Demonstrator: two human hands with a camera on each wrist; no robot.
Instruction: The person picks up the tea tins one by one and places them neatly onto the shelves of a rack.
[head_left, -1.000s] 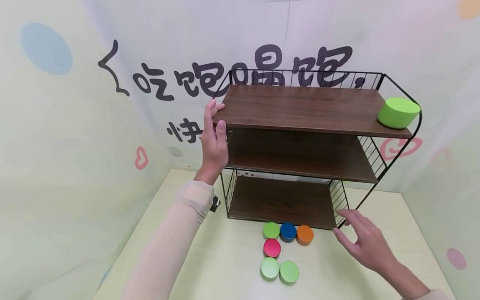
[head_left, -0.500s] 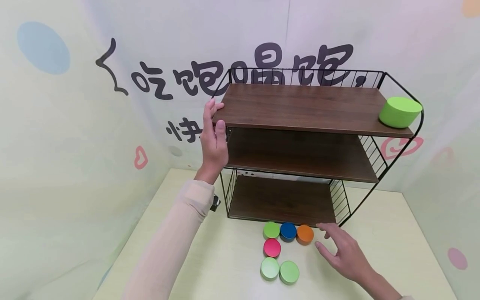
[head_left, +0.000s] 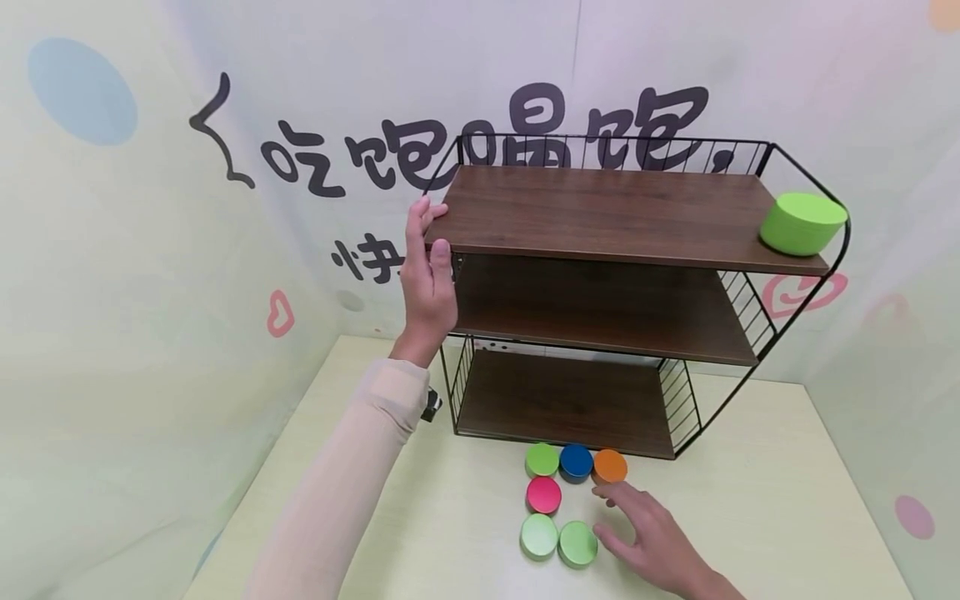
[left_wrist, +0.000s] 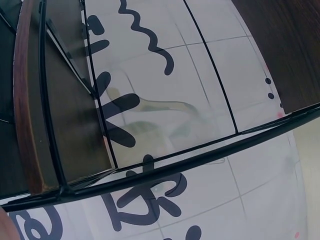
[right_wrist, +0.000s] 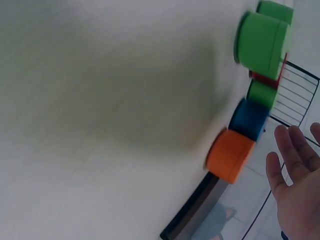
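Note:
A three-tier rack (head_left: 615,212) with dark wooden boards and a black wire frame stands against the wall. My left hand (head_left: 427,287) holds its upper left corner, thumb at the front edge and fingertips over the board's side. In the left wrist view, only a bit of that hand (left_wrist: 6,227) shows beside the frame. My right hand (head_left: 648,537) hovers, fingers spread, right beside the light green round tin (head_left: 578,543) and just below the orange tin (head_left: 610,466). Nothing is in its grasp; the right wrist view shows the hand (right_wrist: 300,185) with loosely extended fingers.
Beside these stand another pale green tin (head_left: 538,536), a red tin (head_left: 543,495), a green tin (head_left: 542,459) and a blue tin (head_left: 576,462), before the rack's lowest board (head_left: 570,404). A larger green tin (head_left: 802,223) sits at the top board's right end.
My right hand has moved left and toward me, from the rack's lower right corner to the tins. The left hand keeps its place on the rack, and the tins have not moved.

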